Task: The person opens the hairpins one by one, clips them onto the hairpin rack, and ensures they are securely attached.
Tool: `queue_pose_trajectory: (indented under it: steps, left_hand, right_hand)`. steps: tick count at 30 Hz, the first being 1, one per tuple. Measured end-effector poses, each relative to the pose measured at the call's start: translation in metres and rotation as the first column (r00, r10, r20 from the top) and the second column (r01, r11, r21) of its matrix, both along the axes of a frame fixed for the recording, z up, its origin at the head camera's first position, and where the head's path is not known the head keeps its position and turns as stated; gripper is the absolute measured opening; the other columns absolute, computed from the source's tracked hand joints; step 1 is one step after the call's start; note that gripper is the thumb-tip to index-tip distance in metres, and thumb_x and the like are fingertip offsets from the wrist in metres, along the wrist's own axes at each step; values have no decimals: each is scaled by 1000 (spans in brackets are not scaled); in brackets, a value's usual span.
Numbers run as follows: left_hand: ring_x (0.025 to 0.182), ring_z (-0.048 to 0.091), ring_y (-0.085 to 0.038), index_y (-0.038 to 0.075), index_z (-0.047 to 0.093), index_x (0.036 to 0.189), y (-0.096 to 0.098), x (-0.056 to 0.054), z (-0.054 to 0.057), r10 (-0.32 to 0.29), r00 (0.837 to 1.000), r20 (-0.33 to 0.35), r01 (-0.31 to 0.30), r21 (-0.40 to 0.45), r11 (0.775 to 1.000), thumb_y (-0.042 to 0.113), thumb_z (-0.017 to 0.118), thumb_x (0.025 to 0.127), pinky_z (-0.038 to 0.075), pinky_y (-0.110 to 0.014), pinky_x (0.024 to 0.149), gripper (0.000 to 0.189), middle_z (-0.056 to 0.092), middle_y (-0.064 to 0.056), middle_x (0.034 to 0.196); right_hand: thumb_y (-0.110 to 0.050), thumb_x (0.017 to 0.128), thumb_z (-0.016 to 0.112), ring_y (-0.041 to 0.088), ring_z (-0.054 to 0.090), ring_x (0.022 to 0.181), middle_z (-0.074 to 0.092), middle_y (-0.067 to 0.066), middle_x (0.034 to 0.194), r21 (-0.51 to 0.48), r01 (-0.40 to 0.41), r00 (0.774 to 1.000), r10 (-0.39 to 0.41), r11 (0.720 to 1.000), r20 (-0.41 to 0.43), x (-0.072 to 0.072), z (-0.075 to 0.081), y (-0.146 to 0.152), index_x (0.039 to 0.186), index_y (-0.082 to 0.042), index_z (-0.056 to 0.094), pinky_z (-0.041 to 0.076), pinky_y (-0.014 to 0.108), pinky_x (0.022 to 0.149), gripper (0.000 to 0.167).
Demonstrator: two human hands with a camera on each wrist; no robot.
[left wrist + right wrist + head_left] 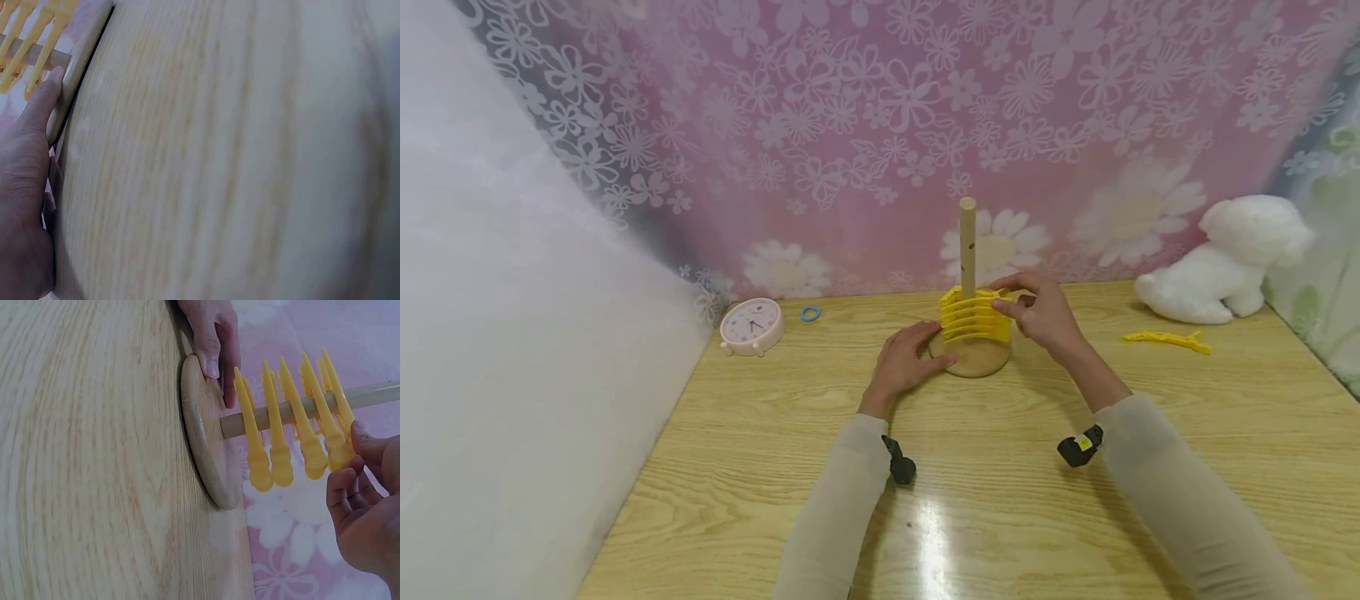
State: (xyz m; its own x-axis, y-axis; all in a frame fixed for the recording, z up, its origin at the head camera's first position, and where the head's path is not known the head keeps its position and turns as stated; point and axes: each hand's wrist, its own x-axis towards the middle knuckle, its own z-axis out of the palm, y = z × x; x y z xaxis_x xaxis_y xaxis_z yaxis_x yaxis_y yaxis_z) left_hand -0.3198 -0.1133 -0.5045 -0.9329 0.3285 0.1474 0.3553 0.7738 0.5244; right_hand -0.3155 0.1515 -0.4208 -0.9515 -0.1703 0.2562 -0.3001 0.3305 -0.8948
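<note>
A wooden stand has a round base (973,363) and an upright post (967,250). Several long, curved yellow plastic clips (280,450) sit one above another around the post, slightly spaced. At the base's left side, my left hand (908,362) holds its edge, with the thumb at the front and the fingers farther back. My right hand (1043,315) pinches the end of the topmost yellow clip (337,447) between thumb and fingers. Another yellow clip (1167,340) lies loose on the table to the right.
On the wooden table (760,467), a pink round clock (752,326) and a small blue ring (810,313) are at the back left. A white plush animal (1228,258) sits at the back right. Behind hangs a pink floral curtain (850,150).
</note>
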Motion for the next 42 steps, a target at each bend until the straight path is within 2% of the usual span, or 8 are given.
queue_pose_trajectory:
  steps: [10,15,19,25,32,37,42]
  left_hand:
    - [153,32,-10,30,44,160,0,2,1,-1,1000,18,1,-1,1000,63,66,95,18,-39,129,76,42,11,163]
    - [154,32,-10,28,45,160,-2,0,0,-2,1000,3,2,-2,1000,63,66,95,18,-39,129,76,42,10,163]
    - [154,32,-10,29,44,160,-3,0,-1,-2,1000,4,2,-2,1000,63,65,95,17,-39,129,76,42,10,163]
    - [154,32,-11,30,43,160,-1,1,0,-9,1000,10,9,1,1000,64,65,95,17,-39,130,77,41,9,164]
    - [154,32,-12,30,43,161,0,2,-1,-5,1000,5,5,-12,1000,65,64,96,17,-40,130,76,41,6,165]
    - [154,32,-13,30,43,161,-1,0,-2,-4,1000,5,4,-15,1000,64,64,96,18,-40,130,76,40,7,165]
    - [154,33,-13,29,43,161,0,2,-1,-8,1000,-4,8,-12,1000,64,64,96,18,-41,130,76,41,6,165]
  right_hand:
    - [-23,103,69,25,53,56,63,11,134,-14,-6,1000,6,1000,23,10,-3,19,141,-11,63,54,32,53,40]
    - [-29,102,69,25,56,59,65,-6,131,-46,7,999,-5,999,51,16,-3,38,143,-14,62,60,34,61,44]
    - [-31,102,70,24,57,59,64,-16,127,-42,23,997,-20,999,72,22,-5,56,145,-15,60,61,31,63,48]
    - [-27,102,69,21,59,61,64,-22,126,-14,48,997,-47,999,67,33,-8,94,147,-14,58,60,31,62,48]
    - [-23,103,68,18,62,63,65,-29,122,33,114,990,-116,993,74,43,-19,148,146,-16,58,60,31,59,45]
    - [-24,103,68,15,64,65,62,-31,122,45,168,978,-172,985,114,47,-29,182,144,-19,59,60,30,59,43]
    - [-30,100,72,12,64,64,62,-35,109,90,234,958,-246,968,149,47,-41,209,132,-29,64,59,26,59,33]
